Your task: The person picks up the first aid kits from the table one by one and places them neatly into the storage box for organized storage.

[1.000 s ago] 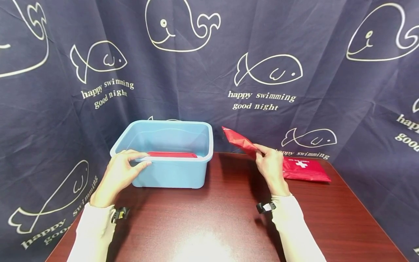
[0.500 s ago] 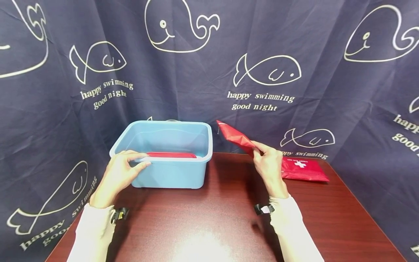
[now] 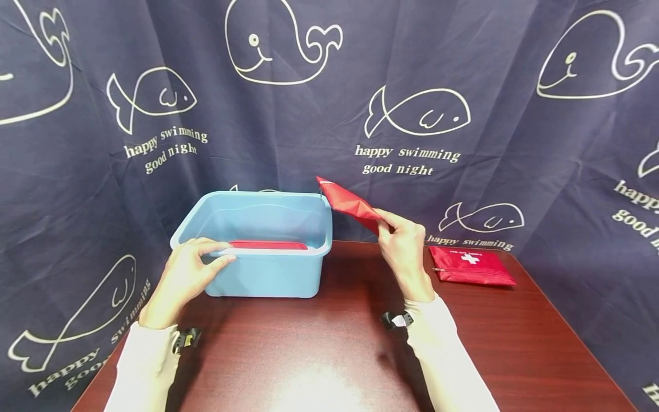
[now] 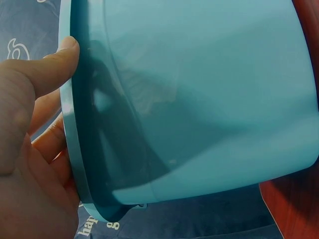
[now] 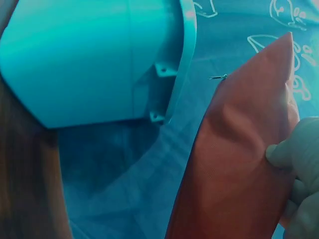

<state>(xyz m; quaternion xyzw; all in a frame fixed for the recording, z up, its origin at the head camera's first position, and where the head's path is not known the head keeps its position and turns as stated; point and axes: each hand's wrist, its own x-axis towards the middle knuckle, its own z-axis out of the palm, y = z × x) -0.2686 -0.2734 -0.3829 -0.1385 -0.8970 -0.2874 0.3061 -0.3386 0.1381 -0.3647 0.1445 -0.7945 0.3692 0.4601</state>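
My left hand (image 3: 185,272) grips the near-left rim of a light blue plastic bin (image 3: 268,277). In the left wrist view the thumb (image 4: 67,55) lies on the outer side of the rim and the fingers go behind it. Inside the bin a red item (image 3: 268,245) shows just over the near edge, mostly hidden. My right hand (image 3: 404,246) pinches a red zippered pouch (image 3: 347,201) by one edge, raised and tilted. Its far corner overlaps the bin's right rim in the head view. The zipper pull dangles from that pouch in the right wrist view.
A second red pouch (image 3: 471,268), marked with a white cross and first aid lettering, lies flat at the right back of the dark red-brown table (image 3: 319,337). Behind stands a navy curtain (image 3: 304,137) printed with whales and fish.
My right hand has carried the red pouch left and slightly up, towards the bin, uncovering more of the pouch on the table. The left hand has stayed at the rim.
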